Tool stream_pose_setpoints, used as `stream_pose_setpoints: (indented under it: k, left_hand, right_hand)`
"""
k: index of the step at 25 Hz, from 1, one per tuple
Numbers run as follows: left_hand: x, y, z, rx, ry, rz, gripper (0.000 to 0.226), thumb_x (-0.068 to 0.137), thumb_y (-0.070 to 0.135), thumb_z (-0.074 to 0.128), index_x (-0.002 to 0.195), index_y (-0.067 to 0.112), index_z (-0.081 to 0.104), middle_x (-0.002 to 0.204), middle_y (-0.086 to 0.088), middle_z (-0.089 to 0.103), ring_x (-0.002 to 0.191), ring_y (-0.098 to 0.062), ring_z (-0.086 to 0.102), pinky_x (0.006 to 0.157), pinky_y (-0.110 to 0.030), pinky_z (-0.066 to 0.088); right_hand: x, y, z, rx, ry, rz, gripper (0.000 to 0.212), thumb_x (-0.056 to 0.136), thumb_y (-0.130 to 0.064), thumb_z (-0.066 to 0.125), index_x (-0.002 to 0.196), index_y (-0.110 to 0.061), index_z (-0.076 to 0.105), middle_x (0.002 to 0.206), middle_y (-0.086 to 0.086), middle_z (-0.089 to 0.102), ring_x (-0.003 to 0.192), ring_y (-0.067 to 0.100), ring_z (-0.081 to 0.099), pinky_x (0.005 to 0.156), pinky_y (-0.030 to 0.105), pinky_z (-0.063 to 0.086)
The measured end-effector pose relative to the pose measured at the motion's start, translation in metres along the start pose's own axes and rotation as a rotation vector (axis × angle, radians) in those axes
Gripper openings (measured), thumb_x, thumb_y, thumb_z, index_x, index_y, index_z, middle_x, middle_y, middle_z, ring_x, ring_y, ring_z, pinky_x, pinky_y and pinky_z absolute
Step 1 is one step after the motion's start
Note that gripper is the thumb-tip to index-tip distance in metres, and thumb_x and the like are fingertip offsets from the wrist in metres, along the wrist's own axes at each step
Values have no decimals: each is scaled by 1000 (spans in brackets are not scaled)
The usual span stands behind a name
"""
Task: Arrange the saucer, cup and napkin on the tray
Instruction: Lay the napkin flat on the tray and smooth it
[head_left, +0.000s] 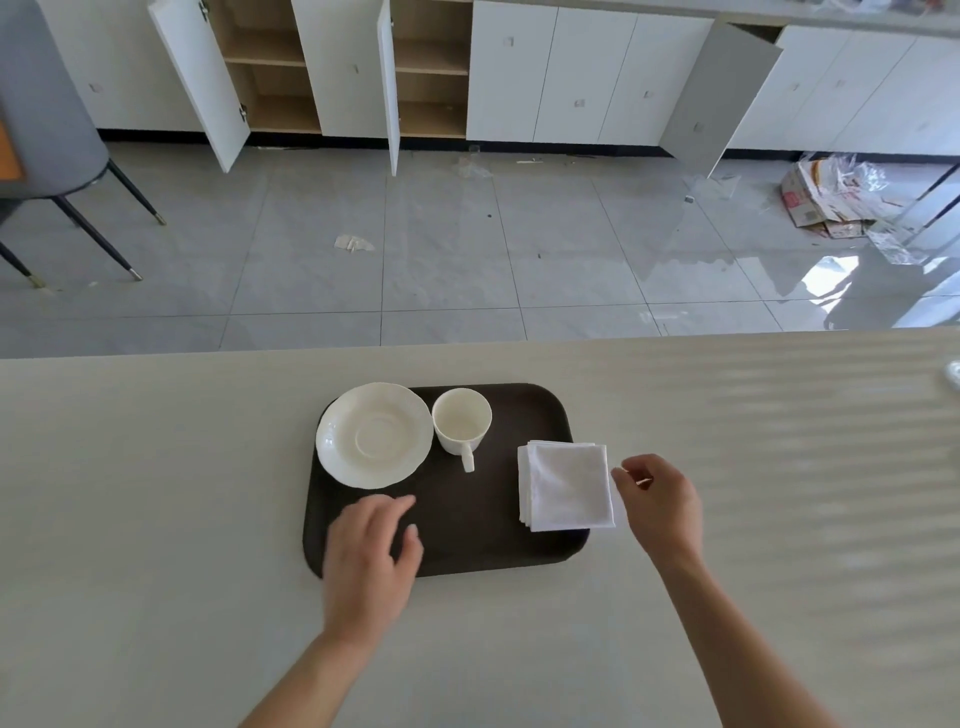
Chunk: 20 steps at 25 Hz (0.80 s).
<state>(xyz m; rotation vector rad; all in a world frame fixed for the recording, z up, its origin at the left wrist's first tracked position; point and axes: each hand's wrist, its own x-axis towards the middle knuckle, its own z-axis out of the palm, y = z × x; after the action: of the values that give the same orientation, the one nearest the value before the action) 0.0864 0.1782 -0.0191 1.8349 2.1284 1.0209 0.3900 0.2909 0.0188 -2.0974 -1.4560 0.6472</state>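
A dark brown tray (467, 525) lies on the pale table. A white saucer (374, 435) sits at the tray's far left, overhanging its edge slightly. Just right of it stands an empty white cup (461, 420), upright, handle pointing toward me. A stack of folded white napkins (566, 484) rests on the tray's right side, overhanging the right rim. My left hand (371, 556) hovers over the tray's near left corner, fingers spread, holding nothing. My right hand (660, 501) is just right of the napkins, fingers loosely curled near their edge, not clearly gripping them.
The table (156, 519) reaches left, right and toward me. A small white object (953, 373) sits at the table's far right edge. Beyond the table are tiled floor, a grey chair (47, 130), open cabinets and flattened cardboard (826, 200).
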Motion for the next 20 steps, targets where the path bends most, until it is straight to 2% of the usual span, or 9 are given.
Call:
stream_pose_setpoints:
  k: [2,4,7,9,13,17,20]
  left_hand:
    - [0,27,14,-73,-104,53,28,85,23,59,109,14,70,98,0,65,88,-21,62,77,-36,52]
    - [4,51,28,-112,-250,67,34,85,23,62,117,15,67,102,1,64,92,-18,61,78,-32,52]
    - [17,78,52,-131,-468,5,47,89,29,58,135,19,55,114,1,59,102,-17,57,85,-29,48]
    - [26,88,61,-146,-538,-62,48,89,30,59,136,22,52,112,0,57,99,-17,56,86,-33,49]
    - [29,88,67,-161,-504,-135,50,87,27,66,135,23,52,110,1,55,93,-15,58,82,-30,52]
    - [22,81,64,-136,-430,-129,46,87,21,67,131,18,56,114,0,53,93,-13,57,82,-25,51]
    - [18,83,61,-32,-410,-10,37,84,17,69,120,14,61,108,-4,52,84,-15,56,71,-23,50]
  right_hand:
    - [3,8,2,-64,-59,16,22,88,-30,68,105,-16,70,96,-1,71,87,23,65,73,31,46]
    - [6,10,6,-108,-150,29,27,91,-34,65,111,-15,67,100,0,70,91,23,64,73,31,45]
    - [9,6,15,-84,-210,68,18,91,-28,60,105,-17,66,92,-2,70,83,22,63,68,31,45]
    - [9,1,20,-82,-191,45,15,90,-22,58,101,-17,67,86,-2,70,77,22,62,64,30,45]
    - [8,-11,31,-66,-188,-83,13,91,-21,60,99,-18,69,75,-10,66,70,15,61,56,25,43]
    - [8,-20,37,-63,-187,-154,16,92,-22,64,106,-17,69,86,-4,69,78,20,64,67,31,50]
    - [3,-10,29,-38,-160,-189,16,89,-22,69,105,-18,69,90,-5,68,76,17,63,68,29,47]
